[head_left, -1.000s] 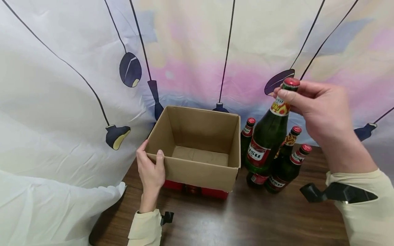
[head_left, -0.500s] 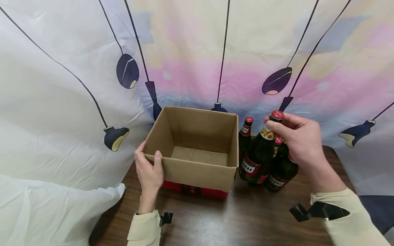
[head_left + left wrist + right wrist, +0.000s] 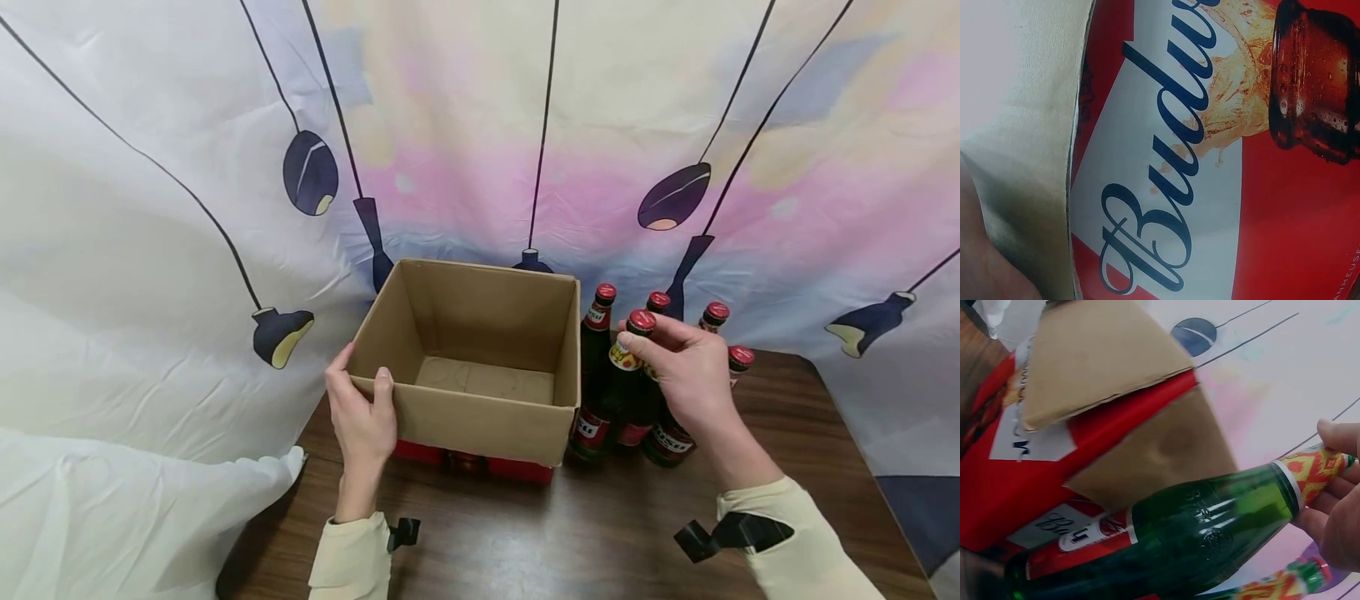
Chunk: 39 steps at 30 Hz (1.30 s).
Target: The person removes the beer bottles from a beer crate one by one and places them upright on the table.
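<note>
An uncovered brown cardboard box (image 3: 483, 421) with its flaps folded down stands on the table, and its inside is bare. My left hand (image 3: 365, 421) grips its front left corner, thumb over the front edge and fingers along the left side. Close up in the left wrist view is the box's red and white printed side (image 3: 1166, 156). With thumb and fingers my right hand (image 3: 693, 375) pinches the neck of a green beer bottle (image 3: 1210, 519) with a red cap. That bottle is nearly upright, just right of the box. Its base is low beside the box wall.
Several more capped green bottles stand behind and right of the held one, among them a back left bottle (image 3: 597, 321) and a right-hand bottle (image 3: 740, 358). A patterned curtain (image 3: 465, 125) hangs behind the brown wooden table (image 3: 480, 542). White cloth (image 3: 150, 508) drapes at the left.
My right hand has lowered the held bottle and brought it left, from above the other bottles to beside the box. My left hand keeps its grip on the box corner.
</note>
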Motion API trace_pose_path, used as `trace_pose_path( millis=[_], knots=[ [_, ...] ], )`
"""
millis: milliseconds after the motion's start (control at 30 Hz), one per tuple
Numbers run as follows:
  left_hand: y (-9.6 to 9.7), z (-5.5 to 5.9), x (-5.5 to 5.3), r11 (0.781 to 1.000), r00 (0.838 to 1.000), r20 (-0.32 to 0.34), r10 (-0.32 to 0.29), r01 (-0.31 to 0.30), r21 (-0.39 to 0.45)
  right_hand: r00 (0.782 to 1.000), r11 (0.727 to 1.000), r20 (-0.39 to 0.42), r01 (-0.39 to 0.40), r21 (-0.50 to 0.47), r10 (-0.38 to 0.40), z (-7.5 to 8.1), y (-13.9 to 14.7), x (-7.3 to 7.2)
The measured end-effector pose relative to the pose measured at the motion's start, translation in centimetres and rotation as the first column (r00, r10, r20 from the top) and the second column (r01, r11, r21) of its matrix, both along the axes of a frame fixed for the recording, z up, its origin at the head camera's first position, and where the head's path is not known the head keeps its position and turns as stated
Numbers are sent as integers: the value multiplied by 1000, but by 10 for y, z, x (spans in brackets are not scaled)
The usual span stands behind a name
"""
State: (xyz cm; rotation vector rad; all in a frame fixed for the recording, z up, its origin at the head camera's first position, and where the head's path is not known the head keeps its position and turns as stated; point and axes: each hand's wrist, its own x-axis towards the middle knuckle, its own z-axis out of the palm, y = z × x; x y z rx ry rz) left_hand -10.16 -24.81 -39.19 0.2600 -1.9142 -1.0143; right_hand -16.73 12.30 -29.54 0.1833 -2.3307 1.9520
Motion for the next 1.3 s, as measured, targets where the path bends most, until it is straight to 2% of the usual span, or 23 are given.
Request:
trace_pose_path(
  millis=[133,367,600,1100,1300],
  knots=[
    [0,0,-1,1000,1000,-2,0,0,-15,999,999,17,40,-20,-40,-14,-6,0],
    [0,-1,-1,1000,1000,-2,-4,4,-21,994,993,-3,109,-43,-110,-35,-21,-3],
    [0,-4,0,1000,1000,0,-8,8,-25,982,981,14,191,-36,-191,-51,-32,-6],
    [1,-2,-2,1000,1000,-4,-9,9,-30,963,963,-42,266,-51,-268,-66,-43,-15],
    [0,0,1,999,1000,-15,-7,6,-31,963,965,-83,248,-91,-255,-66,-47,-20]
  ],
)
